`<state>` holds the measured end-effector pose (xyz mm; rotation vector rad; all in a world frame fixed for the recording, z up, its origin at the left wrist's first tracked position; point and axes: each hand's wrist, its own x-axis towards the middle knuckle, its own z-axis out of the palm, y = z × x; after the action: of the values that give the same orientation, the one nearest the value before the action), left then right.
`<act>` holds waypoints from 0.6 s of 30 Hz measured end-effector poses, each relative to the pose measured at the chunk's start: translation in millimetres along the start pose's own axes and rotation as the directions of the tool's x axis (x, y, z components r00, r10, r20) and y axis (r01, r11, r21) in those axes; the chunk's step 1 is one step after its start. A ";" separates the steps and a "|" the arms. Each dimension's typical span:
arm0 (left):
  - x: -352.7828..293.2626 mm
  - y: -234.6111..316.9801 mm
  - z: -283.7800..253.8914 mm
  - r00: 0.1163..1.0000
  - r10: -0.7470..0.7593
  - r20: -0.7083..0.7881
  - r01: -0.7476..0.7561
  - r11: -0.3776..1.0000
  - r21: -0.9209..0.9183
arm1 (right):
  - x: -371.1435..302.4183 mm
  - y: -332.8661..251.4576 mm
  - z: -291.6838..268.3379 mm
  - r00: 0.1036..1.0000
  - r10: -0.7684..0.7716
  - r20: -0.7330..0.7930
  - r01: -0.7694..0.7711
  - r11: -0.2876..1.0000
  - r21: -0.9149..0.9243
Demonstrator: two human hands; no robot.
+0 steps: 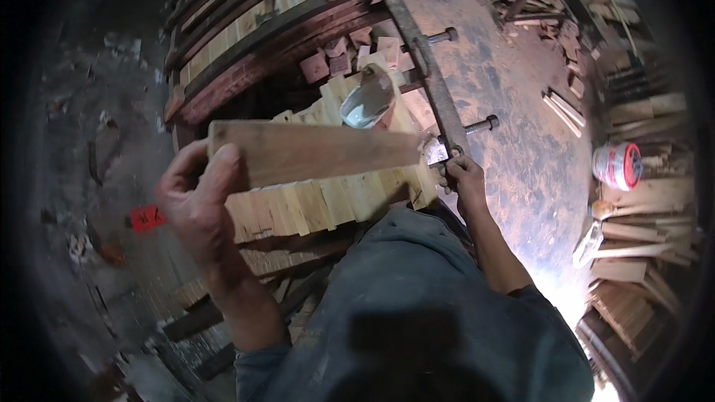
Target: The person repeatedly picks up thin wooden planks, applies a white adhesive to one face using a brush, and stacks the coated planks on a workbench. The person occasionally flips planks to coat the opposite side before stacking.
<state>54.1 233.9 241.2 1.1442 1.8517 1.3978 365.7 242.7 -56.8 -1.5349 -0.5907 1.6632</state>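
Note:
My left hand (205,190) grips one end of a flat wooden board (320,150), thumb on its upper face. The board is held level above a row of pale wood strips (298,207) laid side by side. Over by the metal bar (432,85), my right hand (463,175) has its fingers curled in close to the board's far end. Whatever those fingers hold, if anything, I cannot make out. Beyond the board, a cut-open container (369,100) with white paste in it stands on the strips.
Bolts (482,125) stick out from the metal bar to the right. Behind is a slatted rack (261,37) with wood blocks (339,58) beside it. Along the right lie stacked boards (637,231) and a red-and-white tub (618,166). A red tag (147,218) is at left.

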 end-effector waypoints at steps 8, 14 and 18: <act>-24.0 -71.6 -73.2 0.984 -0.009 -0.176 0.058 0.960 0.274 | 65.2 -2.4 83.5 0.650 -0.619 0.440 0.655 0.164 -0.737; -50.3 -127.7 -108.4 0.956 0.029 -0.293 0.104 0.898 0.428 | 134.1 -0.9 137.2 0.713 -0.437 0.548 0.569 -0.095 -0.817; -76.2 -177.7 -117.0 0.960 0.031 -0.279 0.116 0.861 0.495 | 141.3 -0.7 149.2 0.675 -0.433 0.598 0.615 -0.120 -0.780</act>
<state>-58.0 93.6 103.9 1.1764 2.5397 1.1121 225.8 380.0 -118.2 -1.4833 -2.4469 0.5050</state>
